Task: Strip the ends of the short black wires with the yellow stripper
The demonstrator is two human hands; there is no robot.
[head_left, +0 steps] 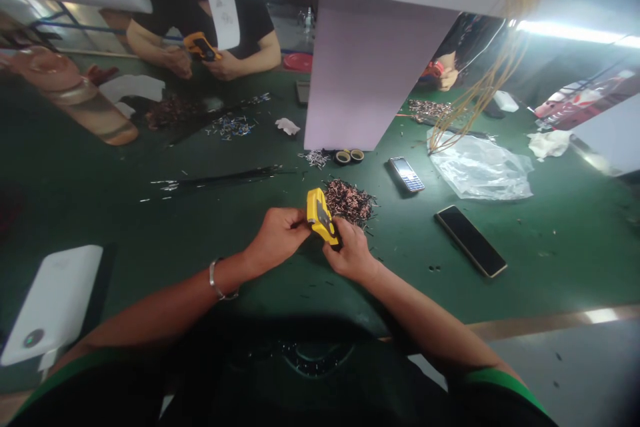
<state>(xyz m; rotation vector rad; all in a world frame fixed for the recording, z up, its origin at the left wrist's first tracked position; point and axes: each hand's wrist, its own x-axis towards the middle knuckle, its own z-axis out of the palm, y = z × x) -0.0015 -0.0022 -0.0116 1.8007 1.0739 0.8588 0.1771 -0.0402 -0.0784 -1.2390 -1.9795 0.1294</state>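
Note:
My right hand (354, 250) is wrapped round a yellow wire stripper (320, 213), its head tilted up and to the left. Beside that head, my left hand (280, 237) is closed in a pinch; what its fingertips hold is too small or hidden to make out. Just behind the stripper lies a heap of short copper and black wire pieces (353, 201). Farther back is a small pile of silvery bits (317, 159), next to two rolls of tape (349, 156). A bundle of thin black wires (225, 178) with bare ends stretches across the table at left.
A keypad phone (407, 174), a smartphone (471, 240) and a clear plastic bag (483, 163) lie at right. A white power bank (53, 303) is at left. A pale upright panel (370, 67) stands ahead. Across the table, a co-worker's hands hold a yellow tool (201, 47).

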